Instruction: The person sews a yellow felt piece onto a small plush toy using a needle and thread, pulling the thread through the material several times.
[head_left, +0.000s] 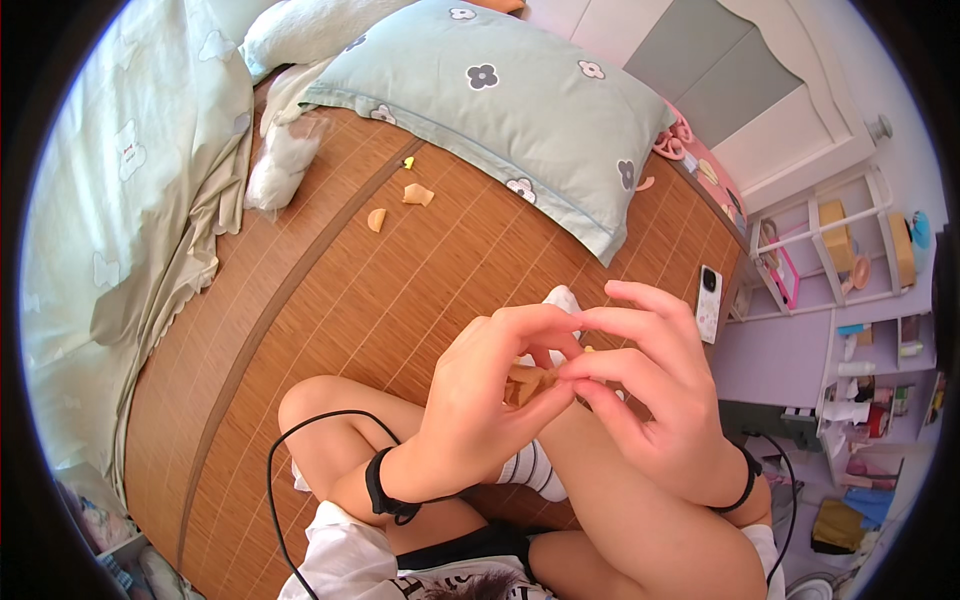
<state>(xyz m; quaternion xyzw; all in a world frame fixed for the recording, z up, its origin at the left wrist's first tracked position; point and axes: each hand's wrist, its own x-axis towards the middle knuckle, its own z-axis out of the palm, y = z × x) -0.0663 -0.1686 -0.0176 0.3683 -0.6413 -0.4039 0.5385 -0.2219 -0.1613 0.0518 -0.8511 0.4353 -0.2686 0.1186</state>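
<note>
Both hands meet above my crossed legs. My left hand (480, 382) holds a soft-looking orange-brown piece (526, 385), its thumb and fingers curled around it. The thumb and forefinger of my right hand (660, 382) pinch at the piece's right edge, touching the left fingertips; its other fingers are spread. Fingers hide much of the piece, so its full shape cannot be told. Farther off on the woven bamboo mat (330, 300) lie a folded orange piece (418, 195), a half-round orange piece (376, 220) and a tiny yellow item (408, 162).
A pale green flowered pillow (510, 97) lies across the far mat. Left are a bagged white bundle (281, 169) and a draped curtain (150, 225). A phone (709, 304) rests at the right edge, beside a cluttered shelf (862, 352). Black cables (271, 465) run from my wrist straps.
</note>
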